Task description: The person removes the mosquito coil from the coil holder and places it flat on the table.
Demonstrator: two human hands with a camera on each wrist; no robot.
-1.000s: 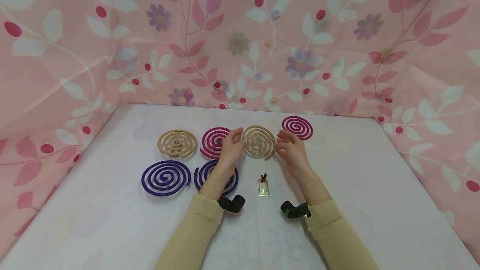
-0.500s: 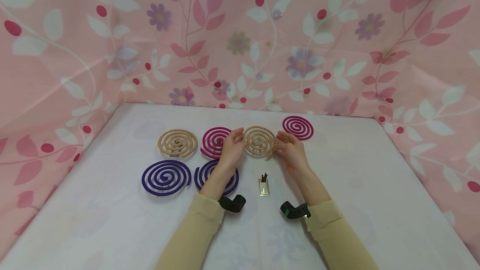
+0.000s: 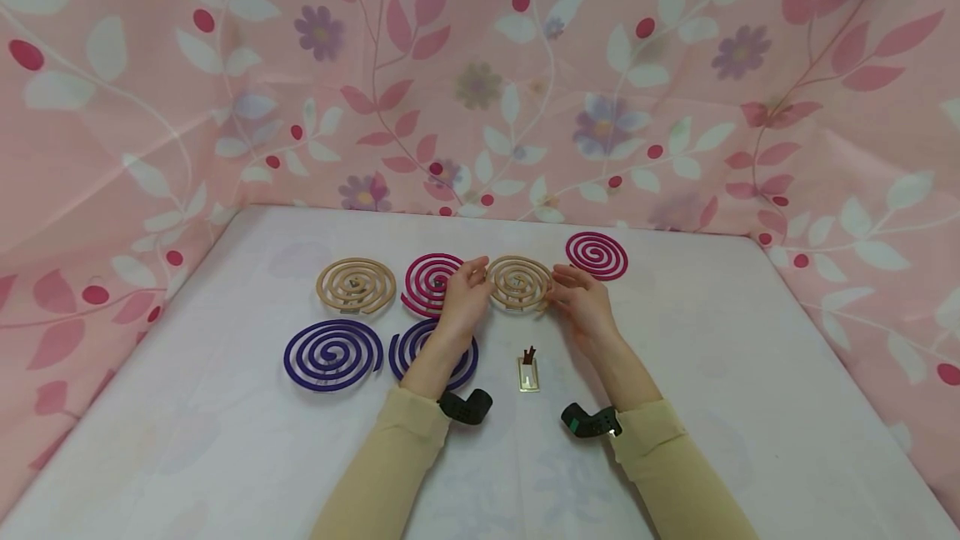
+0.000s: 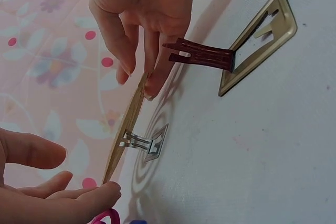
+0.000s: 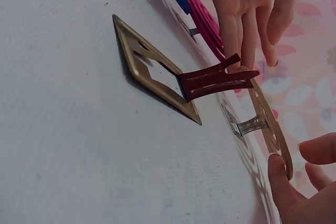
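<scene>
A tan mosquito coil point(image 3: 519, 277) sits level on a silver metal stand point(image 4: 142, 142), between my two hands. My left hand point(image 3: 467, 294) touches its left edge with extended fingers under the rim, the thumb apart above. On the opposite edge, my right hand point(image 3: 583, 302) has its fingertips at the rim, thumb raised off the coil. Nearer to me stands a gold-coloured stand point(image 5: 157, 77) with a dark red upright prong point(image 5: 215, 80) and no coil on it. A pink coil point(image 3: 429, 283) on a stand is partly hidden behind my left hand.
Left of my hands are another tan coil point(image 3: 356, 284) and a purple coil point(image 3: 333, 355), both on stands. A second purple coil point(image 3: 408, 352) lies partly under my left forearm. Another pink coil point(image 3: 596, 255) lies at the back right of the white-covered table point(image 3: 750, 407).
The tan coil between my hands has tipped from a slant to more level, and its outer tail has shifted slightly right. Both hands stay almost in place.
</scene>
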